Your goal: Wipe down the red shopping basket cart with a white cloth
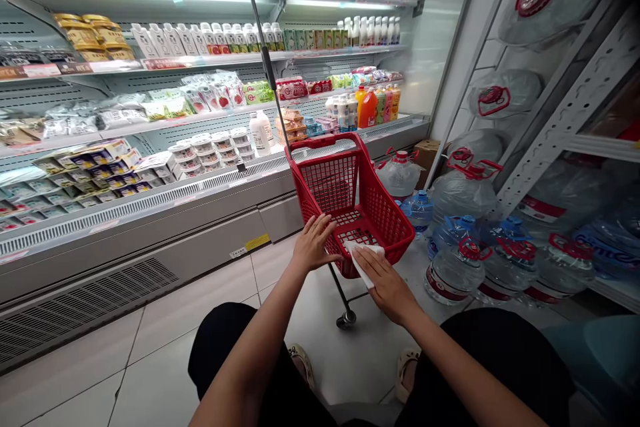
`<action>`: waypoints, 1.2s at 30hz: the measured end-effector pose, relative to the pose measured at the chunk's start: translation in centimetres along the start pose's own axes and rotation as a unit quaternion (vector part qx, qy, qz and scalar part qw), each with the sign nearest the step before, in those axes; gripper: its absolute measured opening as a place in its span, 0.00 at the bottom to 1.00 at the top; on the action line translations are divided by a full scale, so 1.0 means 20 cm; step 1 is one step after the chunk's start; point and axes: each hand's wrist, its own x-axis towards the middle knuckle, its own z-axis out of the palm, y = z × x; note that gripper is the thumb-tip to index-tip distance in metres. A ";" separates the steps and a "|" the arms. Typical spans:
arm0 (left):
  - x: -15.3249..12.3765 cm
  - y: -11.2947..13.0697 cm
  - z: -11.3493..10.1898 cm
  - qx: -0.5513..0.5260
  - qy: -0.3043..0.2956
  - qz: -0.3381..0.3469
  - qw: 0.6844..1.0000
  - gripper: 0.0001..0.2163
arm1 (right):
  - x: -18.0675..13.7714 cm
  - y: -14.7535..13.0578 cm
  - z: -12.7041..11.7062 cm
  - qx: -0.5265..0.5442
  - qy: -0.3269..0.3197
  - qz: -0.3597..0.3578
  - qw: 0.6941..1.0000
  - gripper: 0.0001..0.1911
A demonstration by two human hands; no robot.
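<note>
A small red plastic shopping cart [385, 203] stands in front of me, its lattice basket open at the top. My left hand [316, 242] rests at the basket's near left rim, fingers spread, with no object in it. Over the near rim my right hand [383, 279] presses a white cloth [361, 255], part of it hanging down outside the basket. The palm side of that hand is hidden. Below the basket a dark caster wheel [346, 319] touches the floor.
An open refrigerated display case [210, 227] with bottles, cups and packs runs along the left and back. Large water bottles [454, 271] crowd the floor at right beside a white perforated rack [570, 107]. A thin pole [270, 70] rises behind the cart. Pale floor tiles [185, 293] lie below.
</note>
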 end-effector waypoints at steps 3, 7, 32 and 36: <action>-0.02 0.01 0.01 0.004 0.014 -0.014 1.000 0.46 | 0.02 0.05 0.01 0.031 0.002 -0.009 0.999 0.45; -0.07 0.05 0.01 0.006 0.027 -0.024 0.999 0.45 | 0.00 0.10 -0.01 0.059 -0.002 -0.020 0.998 0.45; -0.06 -0.03 -0.10 0.031 0.062 -0.090 0.994 0.37 | -0.12 0.21 -0.01 -0.063 0.069 0.139 0.986 0.39; -0.05 0.07 -0.08 0.022 0.074 -0.096 0.992 0.40 | -0.01 0.19 0.04 -0.055 0.086 0.152 0.983 0.39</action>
